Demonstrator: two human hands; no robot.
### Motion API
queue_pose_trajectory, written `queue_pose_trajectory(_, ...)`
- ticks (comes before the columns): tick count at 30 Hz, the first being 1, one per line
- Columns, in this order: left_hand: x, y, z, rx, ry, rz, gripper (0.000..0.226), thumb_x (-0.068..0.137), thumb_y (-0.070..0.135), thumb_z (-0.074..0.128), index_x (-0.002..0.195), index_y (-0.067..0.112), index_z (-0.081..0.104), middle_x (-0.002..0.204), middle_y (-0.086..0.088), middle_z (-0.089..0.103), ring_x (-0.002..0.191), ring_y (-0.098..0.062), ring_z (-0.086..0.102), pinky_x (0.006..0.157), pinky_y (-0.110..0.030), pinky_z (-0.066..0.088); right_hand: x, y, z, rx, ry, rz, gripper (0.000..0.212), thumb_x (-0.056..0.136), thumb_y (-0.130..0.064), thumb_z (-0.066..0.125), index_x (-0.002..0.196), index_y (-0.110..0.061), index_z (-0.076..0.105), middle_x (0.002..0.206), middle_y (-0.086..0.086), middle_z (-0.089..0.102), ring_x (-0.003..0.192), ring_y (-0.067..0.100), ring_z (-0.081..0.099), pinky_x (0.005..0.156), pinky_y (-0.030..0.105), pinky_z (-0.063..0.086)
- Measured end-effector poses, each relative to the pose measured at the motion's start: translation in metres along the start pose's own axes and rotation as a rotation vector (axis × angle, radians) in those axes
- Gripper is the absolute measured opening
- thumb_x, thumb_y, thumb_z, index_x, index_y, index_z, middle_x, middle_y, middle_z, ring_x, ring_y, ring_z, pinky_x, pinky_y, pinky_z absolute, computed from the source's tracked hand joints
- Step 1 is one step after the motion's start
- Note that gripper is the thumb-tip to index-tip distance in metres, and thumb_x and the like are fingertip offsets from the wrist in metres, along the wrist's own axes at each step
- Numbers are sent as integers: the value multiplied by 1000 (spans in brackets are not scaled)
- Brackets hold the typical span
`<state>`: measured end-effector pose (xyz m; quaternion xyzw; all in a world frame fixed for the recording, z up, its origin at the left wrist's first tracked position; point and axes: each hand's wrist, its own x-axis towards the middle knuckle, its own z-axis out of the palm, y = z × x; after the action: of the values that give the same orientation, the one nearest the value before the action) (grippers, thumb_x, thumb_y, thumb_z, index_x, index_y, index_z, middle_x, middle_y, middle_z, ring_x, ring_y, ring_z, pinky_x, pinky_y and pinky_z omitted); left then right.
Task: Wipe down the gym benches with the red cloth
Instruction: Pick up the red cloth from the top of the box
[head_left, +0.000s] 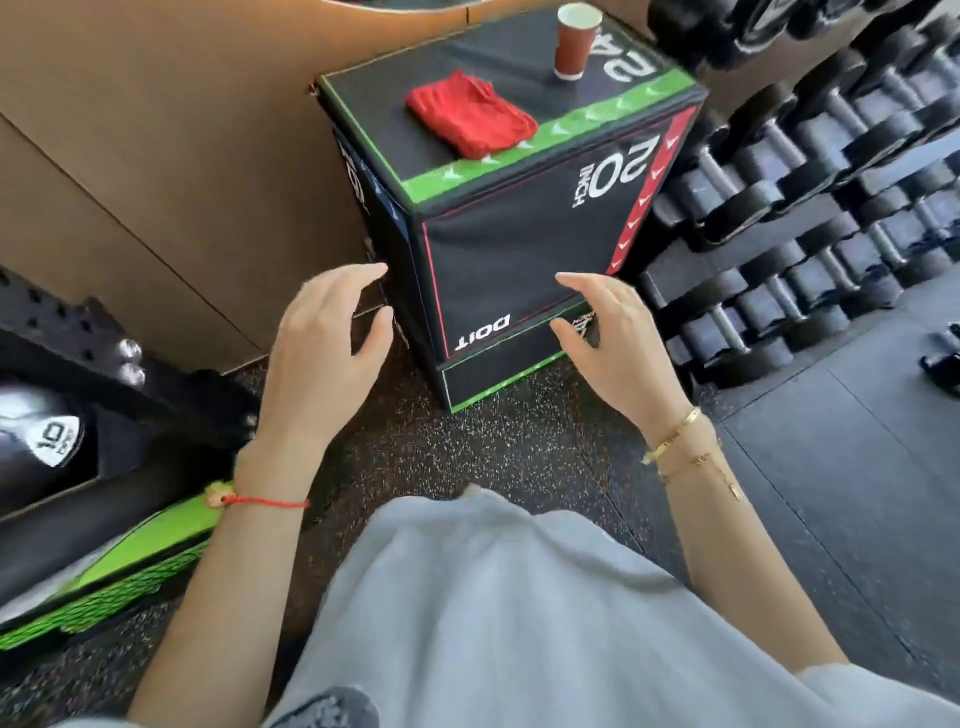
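A folded red cloth (470, 115) lies on top of a black padded box (498, 244) with green and red edge strips, near its front edge. My left hand (327, 358) and my right hand (613, 348) hover in front of the box, below the cloth and well apart from it. Both hands are empty, with fingers loosely spread. Part of a black padded gym piece (47, 431) shows at the far left.
A red paper cup (574, 44) stands upright on the box behind the cloth. A rack of black dumbbells (810, 208) fills the right side. A brown wall panel (156, 171) is to the left, with a green and black pad (119, 566) on the speckled floor.
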<state>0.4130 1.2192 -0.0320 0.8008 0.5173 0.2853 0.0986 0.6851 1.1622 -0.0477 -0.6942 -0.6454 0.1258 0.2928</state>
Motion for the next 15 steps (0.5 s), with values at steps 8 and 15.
queue_pose_trajectory(8, 110, -25, 42, 8, -84, -11, 38, 97, 22, 55, 134, 18, 54, 135, 2, 58, 127, -13, 48, 109, -23, 32, 118, 27, 27, 21, -65, 51, 42, 93, -23, 59, 134, -16, 52, 134, -2, 55, 129, 18, 44, 110, 36, 34)
queue_pose_trajectory(15, 194, -43, 90, 35, -35, -101, 37, 97, 21, 54, 133, 15, 55, 135, -1, 57, 128, -16, 48, 111, -28, 34, 236, 67, 43, 36, -119, -1, 42, 93, -24, 58, 133, -14, 52, 131, 1, 57, 127, 20, 45, 110, 35, 34)
